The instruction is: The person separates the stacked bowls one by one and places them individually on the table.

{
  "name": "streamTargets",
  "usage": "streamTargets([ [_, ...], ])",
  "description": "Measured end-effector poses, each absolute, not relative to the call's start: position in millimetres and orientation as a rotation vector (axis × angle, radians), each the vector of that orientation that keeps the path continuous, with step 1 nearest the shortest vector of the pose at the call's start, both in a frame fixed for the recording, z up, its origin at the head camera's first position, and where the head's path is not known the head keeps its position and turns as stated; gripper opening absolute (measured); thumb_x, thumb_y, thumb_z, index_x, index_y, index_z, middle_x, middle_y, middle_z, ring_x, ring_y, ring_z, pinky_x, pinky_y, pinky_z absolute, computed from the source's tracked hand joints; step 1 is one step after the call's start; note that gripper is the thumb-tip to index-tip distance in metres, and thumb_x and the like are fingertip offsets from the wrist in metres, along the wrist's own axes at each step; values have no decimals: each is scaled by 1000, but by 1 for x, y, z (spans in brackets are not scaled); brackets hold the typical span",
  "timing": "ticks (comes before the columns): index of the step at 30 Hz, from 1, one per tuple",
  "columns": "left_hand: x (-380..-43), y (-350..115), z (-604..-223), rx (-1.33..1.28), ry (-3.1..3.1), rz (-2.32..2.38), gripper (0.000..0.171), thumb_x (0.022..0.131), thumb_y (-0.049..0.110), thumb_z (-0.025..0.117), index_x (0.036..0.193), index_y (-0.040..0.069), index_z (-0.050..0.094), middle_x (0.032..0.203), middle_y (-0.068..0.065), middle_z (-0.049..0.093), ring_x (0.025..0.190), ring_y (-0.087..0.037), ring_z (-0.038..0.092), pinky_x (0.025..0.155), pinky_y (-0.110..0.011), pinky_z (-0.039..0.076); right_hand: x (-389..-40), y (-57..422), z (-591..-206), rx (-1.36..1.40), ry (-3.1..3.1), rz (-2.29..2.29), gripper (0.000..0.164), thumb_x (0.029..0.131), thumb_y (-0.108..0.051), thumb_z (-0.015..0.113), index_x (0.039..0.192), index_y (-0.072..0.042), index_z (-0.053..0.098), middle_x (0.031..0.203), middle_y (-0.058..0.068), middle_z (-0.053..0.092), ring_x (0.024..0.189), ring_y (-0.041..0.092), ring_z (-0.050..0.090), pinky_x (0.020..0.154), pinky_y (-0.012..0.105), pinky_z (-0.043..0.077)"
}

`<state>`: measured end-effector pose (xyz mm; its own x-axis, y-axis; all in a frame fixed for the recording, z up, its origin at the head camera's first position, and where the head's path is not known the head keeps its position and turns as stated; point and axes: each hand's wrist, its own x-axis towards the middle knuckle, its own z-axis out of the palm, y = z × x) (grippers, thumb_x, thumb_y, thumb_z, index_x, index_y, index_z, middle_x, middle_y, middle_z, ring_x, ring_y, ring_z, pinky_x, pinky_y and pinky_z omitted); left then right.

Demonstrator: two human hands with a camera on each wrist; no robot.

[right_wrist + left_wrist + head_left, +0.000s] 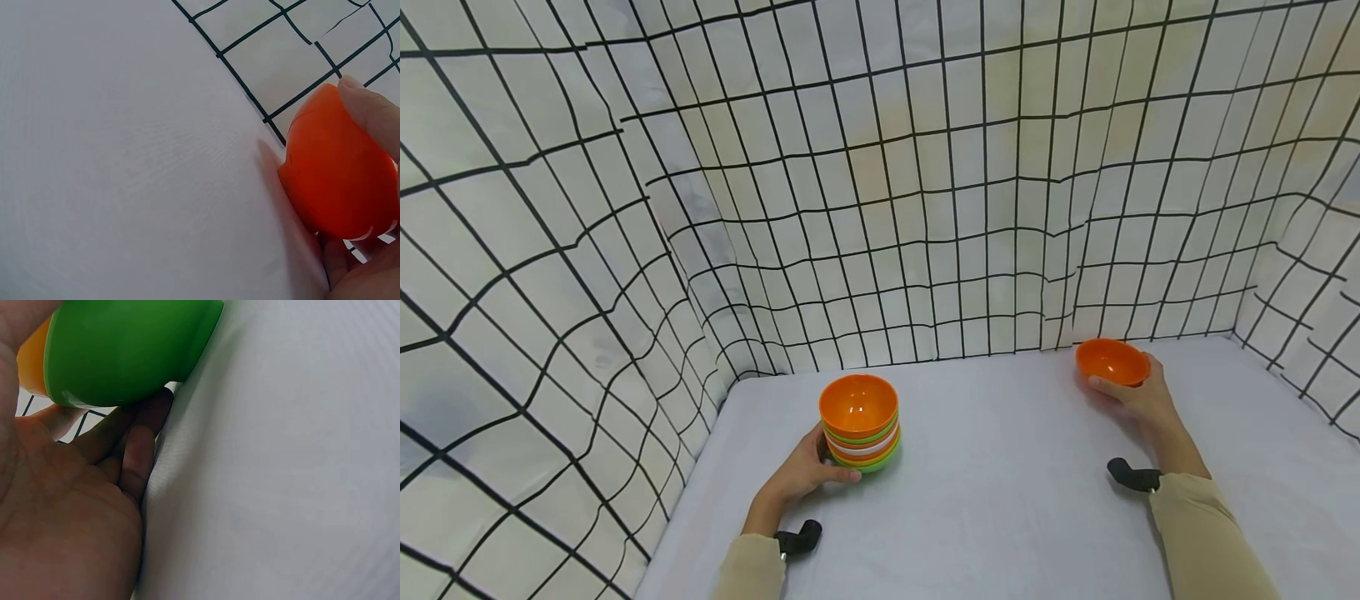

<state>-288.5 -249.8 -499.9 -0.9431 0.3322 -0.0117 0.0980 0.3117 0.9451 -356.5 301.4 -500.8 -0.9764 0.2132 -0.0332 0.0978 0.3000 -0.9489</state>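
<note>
On the left half of the white table stands a stack of nested bowls (859, 408), orange on top with green, white and orange rims beneath. My left hand (808, 467) curls round the stack's lower left side, thumb at the front. In the left wrist view the green bottom bowl (125, 350) sits between thumb and fingers, close to the tabletop. Far to the right, near the table's back edge, my right hand (1138, 392) grips a single orange bowl (1111, 361) by its right side. The right wrist view shows this bowl (337, 169) between thumb and fingers, near the cloth.
White cloth covers the table (985, 483). A white wall hanging with a black grid (940, 192) rises behind the table and along both sides. Each wrist wears a black camera mount, the left one (800, 539) and the right one (1133, 476) just above the table.
</note>
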Motion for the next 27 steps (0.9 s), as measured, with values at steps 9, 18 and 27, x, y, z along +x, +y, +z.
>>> streamTargets([
  [9, -289, -249, -500, 387, 2365, 1692, 87, 74, 12, 92, 147, 20, 45, 144, -4, 58, 137, -27, 49, 126, -57, 26, -356, 307, -496, -389, -2439, 1851, 118, 92, -50, 72, 163, -11, -14, 171, 23, -1, 154, 50, 10, 124, 68, 16],
  [18, -288, -249, -499, 375, 2358, 1696, 85, 75, 10, 91, 146, 19, 46, 143, -4, 59, 135, -25, 50, 125, -55, 28, -350, 300, -463, -461, -2453, 1666, 111, 90, -60, 69, 165, -16, 0, 171, 22, -4, 154, 50, 9, 119, 70, 27],
  [27, -289, -249, -500, 377, 2364, 1684, 84, 75, 10, 91, 145, 19, 46, 142, -4, 59, 134, -25, 51, 125, -55, 29, -337, 274, -418, -178, -2435, 1542, 99, 92, -56, 69, 164, -14, 16, 170, 21, 10, 152, 50, 18, 116, 74, 27],
])
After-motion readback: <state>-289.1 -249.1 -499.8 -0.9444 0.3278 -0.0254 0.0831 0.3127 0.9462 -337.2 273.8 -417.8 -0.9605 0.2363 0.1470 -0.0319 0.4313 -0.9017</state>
